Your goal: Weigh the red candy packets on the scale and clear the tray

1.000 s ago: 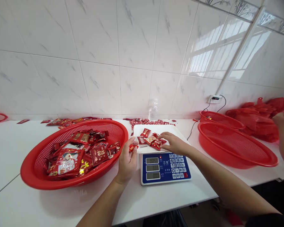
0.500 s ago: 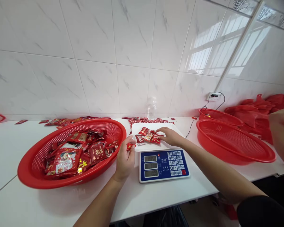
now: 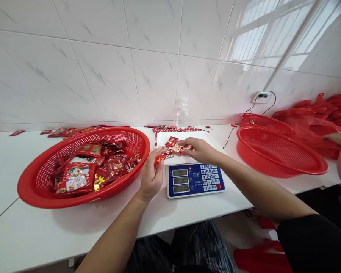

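Observation:
My left hand (image 3: 151, 178) is closed on a small red packet (image 3: 159, 159) at the near left edge of the scale's white tray (image 3: 210, 138). My right hand (image 3: 200, 151) reaches over the tray, its thumb and fingers curled around small red packets (image 3: 189, 147); the palm side is partly hidden. Between the hands lie a red packet (image 3: 172, 141) and a few patterned ones. Below the tray is the blue panel of the scale (image 3: 197, 178), with keys and three lit displays. To the left, a red perforated basket (image 3: 31, 185) holds many red packets (image 3: 76, 176).
Loose red packets (image 3: 64, 132) lie along the wall behind the basket. A clear bottle (image 3: 182, 113) stands behind the tray. On the right are red basins (image 3: 281, 159), a cable at a wall socket (image 3: 262, 97), red plastic bags (image 3: 309, 117) and another person's hand (image 3: 339, 142).
The view has tilted down. My right hand has moved inward and its fingers have curled around packets on the tray. My left hand still holds its packet. The other person's hand has moved.

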Demonstrator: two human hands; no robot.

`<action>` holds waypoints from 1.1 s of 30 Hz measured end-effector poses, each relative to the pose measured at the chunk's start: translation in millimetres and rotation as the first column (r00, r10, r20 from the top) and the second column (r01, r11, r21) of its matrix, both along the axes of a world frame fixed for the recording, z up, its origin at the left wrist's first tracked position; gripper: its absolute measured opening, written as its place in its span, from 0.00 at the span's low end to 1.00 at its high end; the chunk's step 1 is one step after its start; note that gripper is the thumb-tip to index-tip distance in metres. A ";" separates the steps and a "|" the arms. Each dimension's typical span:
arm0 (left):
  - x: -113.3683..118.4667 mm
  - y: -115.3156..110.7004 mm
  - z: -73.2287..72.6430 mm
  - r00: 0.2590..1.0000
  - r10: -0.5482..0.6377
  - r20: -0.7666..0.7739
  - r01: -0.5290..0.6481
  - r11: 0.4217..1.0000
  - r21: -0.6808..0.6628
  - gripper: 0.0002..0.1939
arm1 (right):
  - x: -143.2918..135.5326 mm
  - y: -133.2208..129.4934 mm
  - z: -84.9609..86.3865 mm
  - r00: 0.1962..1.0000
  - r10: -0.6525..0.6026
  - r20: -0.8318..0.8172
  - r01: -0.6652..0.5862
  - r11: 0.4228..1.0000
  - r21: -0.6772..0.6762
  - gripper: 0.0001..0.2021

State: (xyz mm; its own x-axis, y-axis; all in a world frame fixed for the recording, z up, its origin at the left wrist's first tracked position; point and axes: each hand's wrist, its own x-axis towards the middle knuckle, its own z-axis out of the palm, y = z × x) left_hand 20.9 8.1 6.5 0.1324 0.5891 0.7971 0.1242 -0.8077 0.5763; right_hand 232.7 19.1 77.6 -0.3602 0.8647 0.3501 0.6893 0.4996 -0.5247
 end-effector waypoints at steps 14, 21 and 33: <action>9.8 -8.1 -10.2 0.999 -0.049 -0.017 0.049 0.998 0.038 0.33 | -34.2 -10.0 -19.1 0.906 0.262 -0.333 -0.354 0.901 -0.252 0.06; 6.2 -1.6 -7.6 0.989 -0.001 0.146 0.016 0.994 -0.104 0.30 | -5.8 5.7 -12.5 0.980 0.029 -0.198 -0.061 0.985 -0.159 0.07; 5.0 1.1 -7.3 0.988 0.054 0.148 -0.033 0.989 -0.143 0.27 | 15.9 5.6 -21.0 0.961 -0.130 0.243 0.114 0.990 0.081 0.12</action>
State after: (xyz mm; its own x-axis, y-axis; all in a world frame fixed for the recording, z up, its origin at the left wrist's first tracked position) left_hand 25.9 9.2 -0.8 -0.0111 0.6986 0.7154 0.0604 -0.7137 0.6979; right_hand 248.6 24.7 56.6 -0.3358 0.8855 0.3212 0.8511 0.4314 -0.2992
